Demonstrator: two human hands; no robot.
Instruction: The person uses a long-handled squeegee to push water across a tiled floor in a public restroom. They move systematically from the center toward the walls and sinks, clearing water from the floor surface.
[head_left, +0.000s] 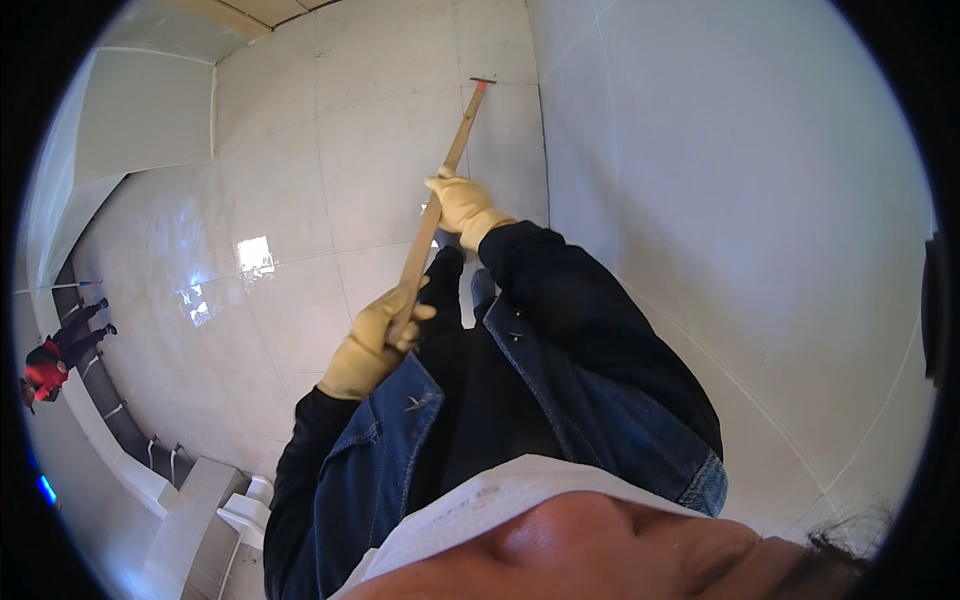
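A long wooden handle (420, 244) slants across the middle of the view. At its far end is a red fitting with a thin dark blade-like head (483, 80), down at the tiled floor (390, 150). My left hand (371, 337), in a yellow glove, is closed around the handle's near end. Farther up the shaft, my right hand (461, 202), in a matching glove, grips it too. Both my shoes are partly visible under the handle, beside my right forearm.
A smooth pale wall (720, 187) rises close on the right. At the far left stands a person in red (46, 371) by a long-handled tool (75, 284). White sanitary fixtures (247, 510) are at lower left, and a pale boxed partition (150, 112) is at upper left.
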